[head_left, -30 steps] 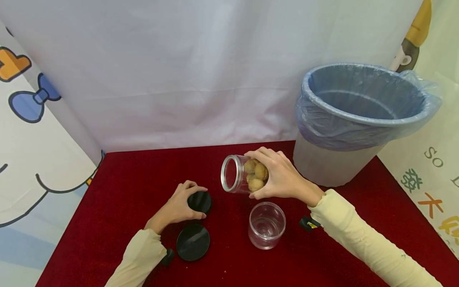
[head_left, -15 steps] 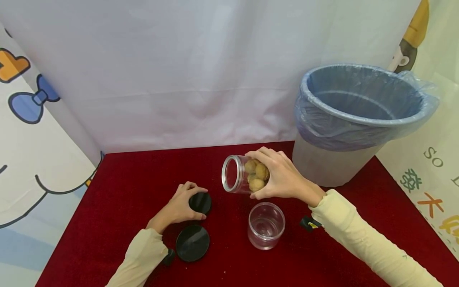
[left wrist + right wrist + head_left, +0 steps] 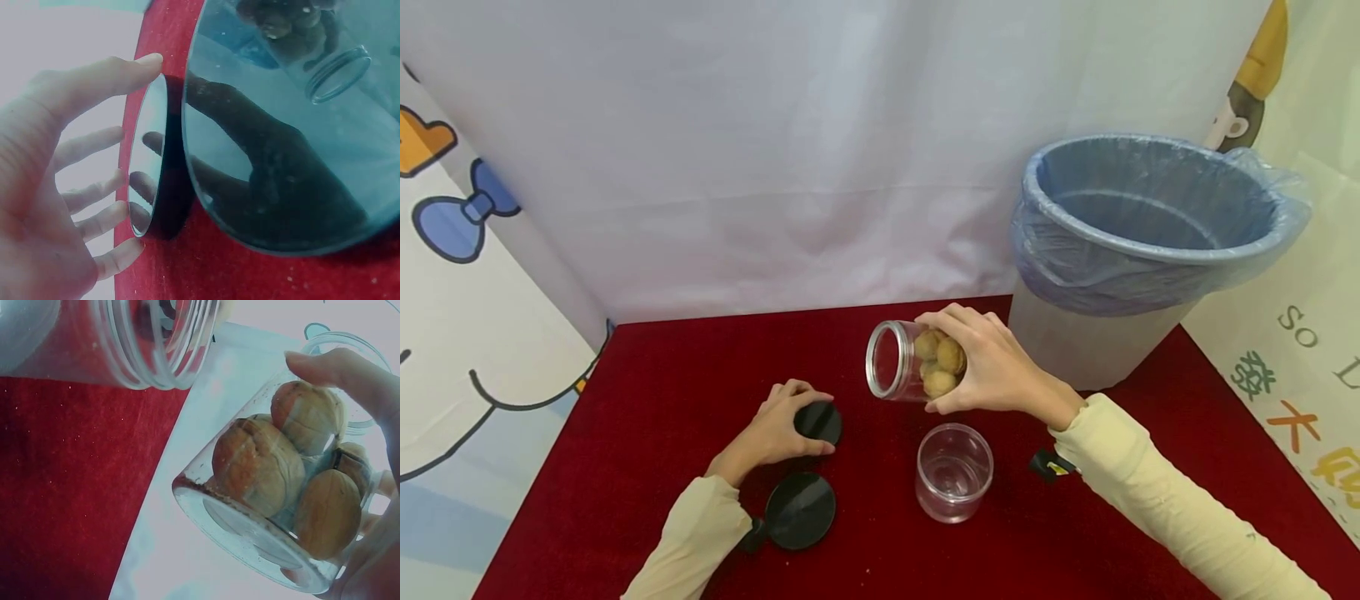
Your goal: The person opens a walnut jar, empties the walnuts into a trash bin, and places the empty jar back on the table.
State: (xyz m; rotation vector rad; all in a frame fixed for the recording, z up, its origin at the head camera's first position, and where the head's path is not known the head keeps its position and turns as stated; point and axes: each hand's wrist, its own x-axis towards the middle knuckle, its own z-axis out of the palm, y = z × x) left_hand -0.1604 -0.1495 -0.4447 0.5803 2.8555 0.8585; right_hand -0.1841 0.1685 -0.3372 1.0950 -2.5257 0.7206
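My right hand (image 3: pixel 996 362) grips a clear jar (image 3: pixel 887 361) with several walnuts (image 3: pixel 259 465) inside. The jar is tipped on its side in the head view, its open rim towards the left. The walnuts are gathered at its bottom end. My left hand (image 3: pixel 775 425) spans a small black lid (image 3: pixel 818 423) lying on the cloth, thumb and fingertips at its edge. Nearer to me lies a second, larger black lid (image 3: pixel 801 510), whose glossy top mirrors the held jar in the left wrist view. A second clear jar (image 3: pixel 953 475), lidless and upright, stands below the held one.
A large bin (image 3: pixel 1150 242) with a blue liner bag stands at the back right, beyond my right hand. Dark red cloth (image 3: pixel 685 367) covers the table. White curtain (image 3: pixel 775 167) hangs behind it, and printed panels flank both sides.
Both hands keep their holds and stay nearly still. The held jar sits very slightly higher in the head view, and the camera view has shifted a little.
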